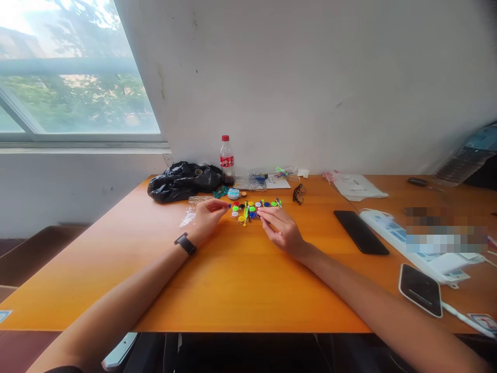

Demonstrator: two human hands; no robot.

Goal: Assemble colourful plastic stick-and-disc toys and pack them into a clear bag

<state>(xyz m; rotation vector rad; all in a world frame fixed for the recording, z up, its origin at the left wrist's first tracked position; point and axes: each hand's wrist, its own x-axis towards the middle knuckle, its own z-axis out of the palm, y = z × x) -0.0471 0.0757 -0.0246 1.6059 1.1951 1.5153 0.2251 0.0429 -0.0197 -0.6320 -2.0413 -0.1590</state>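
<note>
Bare wood spans the near half of the table, leaving a wide lane between two forearms and up to the pieces. The left hand and right hand flank the cluster, hemming in its sides, while the air above it lies open. Behind, a black bag and a bottle bar the way to the wall, the bottle tallest of the obstacles. Glasses sit near the cluster's far right; bare wood separates them from a phone. Past that, a power strip and cable crowd the right side.
</note>
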